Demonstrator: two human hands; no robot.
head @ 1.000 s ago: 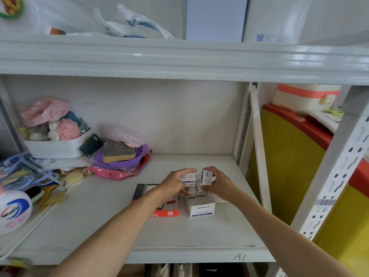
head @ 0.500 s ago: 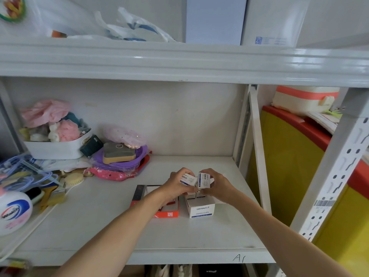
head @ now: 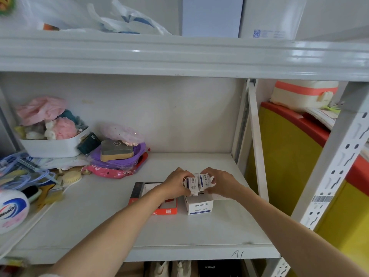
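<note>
A white carton marked "PAPER CLIPS" (head: 199, 206) stands open on the middle shelf. Just above its opening, my left hand (head: 175, 183) grips one small white paper-clip box (head: 192, 185). My right hand (head: 220, 183) grips a second small box (head: 205, 180). The two small boxes sit side by side and touch each other. More small boxes lie in the carton under them, mostly hidden by my fingers.
An orange-red flat box (head: 165, 209) lies left of the carton, under my left forearm. At the shelf's left are a purple dish with a tan case (head: 116, 151), a white basket (head: 52, 145) of cloths, cables and a white bottle (head: 11, 210). The shelf's upright post (head: 337, 156) stands at right.
My hands have brought the two small boxes closer together and lower, down toward the carton's opening. The view has barely shifted.
</note>
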